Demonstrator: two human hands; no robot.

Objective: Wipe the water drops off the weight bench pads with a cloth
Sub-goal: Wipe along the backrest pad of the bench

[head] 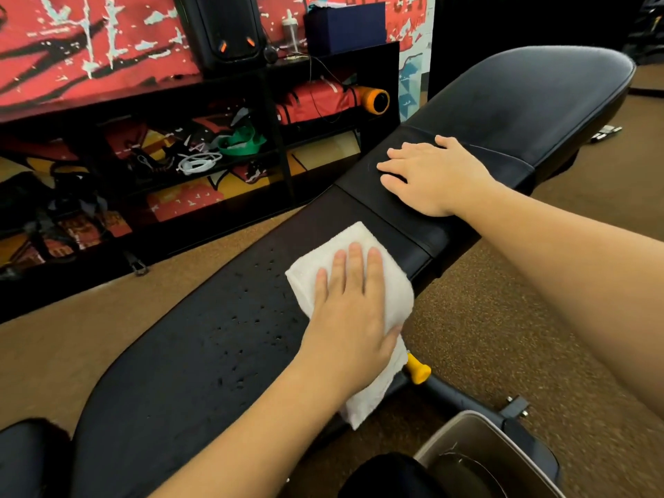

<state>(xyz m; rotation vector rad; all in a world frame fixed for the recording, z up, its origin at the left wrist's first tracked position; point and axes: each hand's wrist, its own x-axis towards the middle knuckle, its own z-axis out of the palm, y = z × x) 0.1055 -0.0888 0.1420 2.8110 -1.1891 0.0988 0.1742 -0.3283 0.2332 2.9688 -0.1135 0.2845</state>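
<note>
A black weight bench runs from bottom left to top right. Its long back pad (201,357) carries several water drops (248,318) in the middle. A folded white cloth (334,260) lies on that pad near the gap to the seat pad (521,102). My left hand (354,310) presses flat on the cloth with straight fingers, and the cloth's lower end hangs over the pad's near edge. My right hand (427,174) rests flat on the narrow end of the seat pad, holding nothing.
A low black shelf (280,145) with bands, cords and a red rolled item stands behind the bench on brown carpet (503,336). A yellow adjustment knob (418,370) sticks out under the near edge. A beige bin (478,451) sits at bottom right.
</note>
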